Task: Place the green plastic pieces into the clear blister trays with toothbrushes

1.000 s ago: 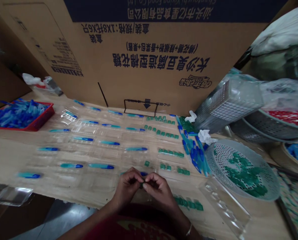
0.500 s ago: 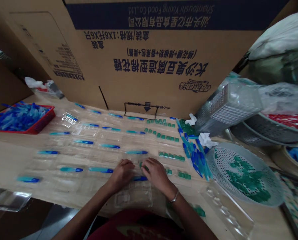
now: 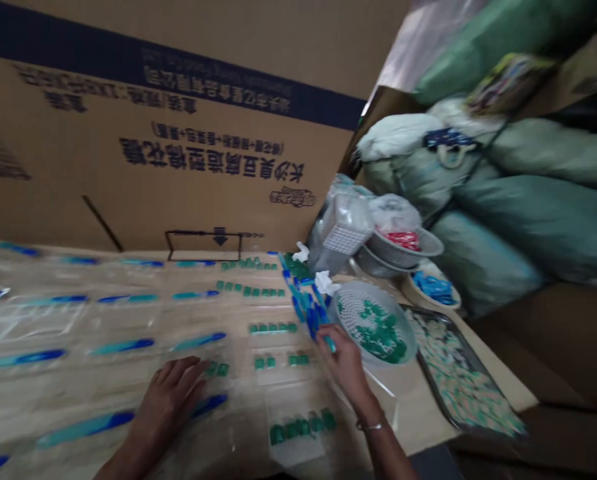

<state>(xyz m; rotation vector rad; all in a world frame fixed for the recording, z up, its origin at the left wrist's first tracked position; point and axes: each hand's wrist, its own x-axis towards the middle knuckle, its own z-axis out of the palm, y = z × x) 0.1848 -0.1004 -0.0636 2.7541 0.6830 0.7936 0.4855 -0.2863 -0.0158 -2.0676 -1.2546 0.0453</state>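
Note:
My right hand (image 3: 345, 363) reaches the heap of long blue-and-teal plastic pieces (image 3: 308, 310), with a teal piece (image 3: 331, 344) pinched at its fingertips. My left hand (image 3: 168, 400) lies flat and open on a transparent blister tray (image 3: 258, 400). Its fingers are next to small green pieces (image 3: 215, 369) and a blue-and-teal piece (image 3: 208, 405). Rows of these pieces sit in the tray's hollows across the table. A grey perforated strainer (image 3: 403, 320) holding green pieces stands just beyond my right hand.
A large printed carton (image 3: 178, 160) stands along the table's back. White tissue (image 3: 327, 283) lies near the strainer. A bowl of blue pieces (image 3: 431, 288) and a metal tray of mixed pieces (image 3: 458, 373) lie to the right, below big stuffed sacks (image 3: 528, 193).
The view has swung to the right. My hands have parted from the middle of the tray: my right hand has moved to the heap and holds a teal piece, and my left hand lies flat.

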